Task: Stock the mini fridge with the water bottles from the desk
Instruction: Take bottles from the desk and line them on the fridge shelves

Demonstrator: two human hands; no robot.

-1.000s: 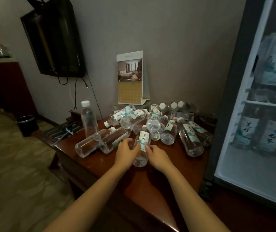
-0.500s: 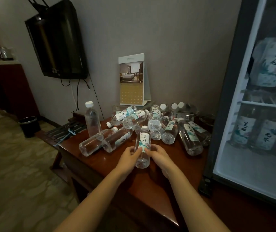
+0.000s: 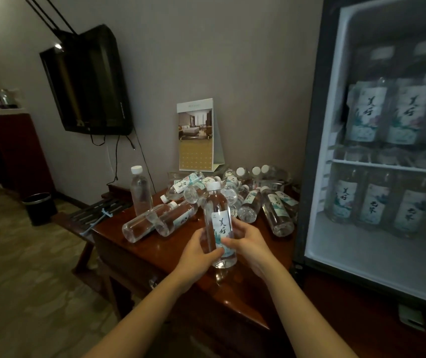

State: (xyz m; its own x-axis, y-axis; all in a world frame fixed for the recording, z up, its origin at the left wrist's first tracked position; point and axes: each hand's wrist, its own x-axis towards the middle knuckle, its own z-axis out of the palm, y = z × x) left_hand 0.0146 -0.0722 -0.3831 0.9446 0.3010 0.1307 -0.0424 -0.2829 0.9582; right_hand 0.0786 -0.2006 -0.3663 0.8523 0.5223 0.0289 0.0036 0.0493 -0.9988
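Both hands, left [image 3: 195,250] and right [image 3: 248,244], grasp one upright bottle [image 3: 218,223] above the desk [image 3: 155,257]. More bottles [image 3: 248,202] lie just beyond; the open fridge [image 3: 317,151] stands to the right.

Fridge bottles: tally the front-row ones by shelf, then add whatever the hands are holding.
Upper-shelf bottles: 3 (the rightmost is cut off by the picture edge)
Lower-shelf bottles: 3
Held bottle, gripped by the left hand and right hand: 1
Total: 7
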